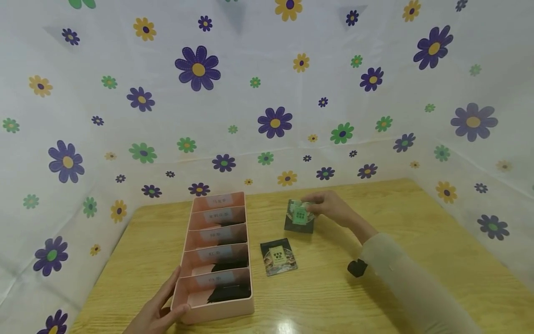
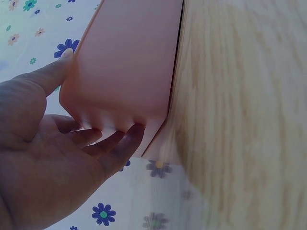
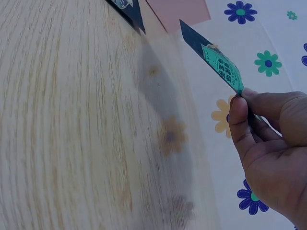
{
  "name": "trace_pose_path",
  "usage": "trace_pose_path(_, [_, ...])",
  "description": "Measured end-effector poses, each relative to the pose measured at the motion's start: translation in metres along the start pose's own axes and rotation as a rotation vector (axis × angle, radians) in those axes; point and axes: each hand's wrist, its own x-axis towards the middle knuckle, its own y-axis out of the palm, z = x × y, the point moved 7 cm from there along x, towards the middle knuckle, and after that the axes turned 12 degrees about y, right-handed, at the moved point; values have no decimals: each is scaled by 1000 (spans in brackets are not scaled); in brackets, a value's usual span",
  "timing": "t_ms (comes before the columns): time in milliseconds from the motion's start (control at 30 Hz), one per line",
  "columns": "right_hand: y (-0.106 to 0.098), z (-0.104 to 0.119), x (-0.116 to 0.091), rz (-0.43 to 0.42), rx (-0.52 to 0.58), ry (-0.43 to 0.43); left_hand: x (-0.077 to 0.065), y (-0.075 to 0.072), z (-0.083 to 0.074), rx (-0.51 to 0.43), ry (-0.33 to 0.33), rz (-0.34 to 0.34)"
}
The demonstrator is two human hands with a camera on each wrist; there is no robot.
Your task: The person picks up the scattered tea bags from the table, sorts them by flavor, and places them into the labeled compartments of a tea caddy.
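A pink divided box [image 1: 212,313] with labelled compartments stands on the table, dark flat packets lying in several of them. My left hand [image 1: 156,311] grips the box's near left corner. In the left wrist view, that hand [image 2: 62,148] has its thumb at the rim and its fingers bent against the wall. Right of the box, my right hand [image 1: 331,208] pinches a dark tea sachet with a green label [image 1: 299,217] by its edge. The right wrist view shows this sachet [image 3: 211,55] tilted above the tabletop, between thumb and fingers. Another tea sachet, with a yellowish label [image 1: 278,256], lies flat beside the box.
A small black object [image 1: 357,267] is at the right sleeve's cuff. The wooden table [image 1: 325,297] is bordered by a white flower-printed cloth [image 1: 250,37] at the back and both sides.
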Motion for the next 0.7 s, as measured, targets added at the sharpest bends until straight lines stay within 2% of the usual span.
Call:
trace_pose_path(167, [4, 3, 1, -7, -1, 4, 0, 0, 1, -4, 13, 4])
trace_pose_path(333, [11, 15, 5, -26, -48, 1, 0, 0, 1, -11, 35, 20])
trace_pose_path(500, [18, 36, 11, -62, -52, -40, 1, 0, -1, 5, 70, 53])
trace_pose_path(700, [30, 68, 23, -97, -10, -86, 1, -2, -1, 2, 41, 21])
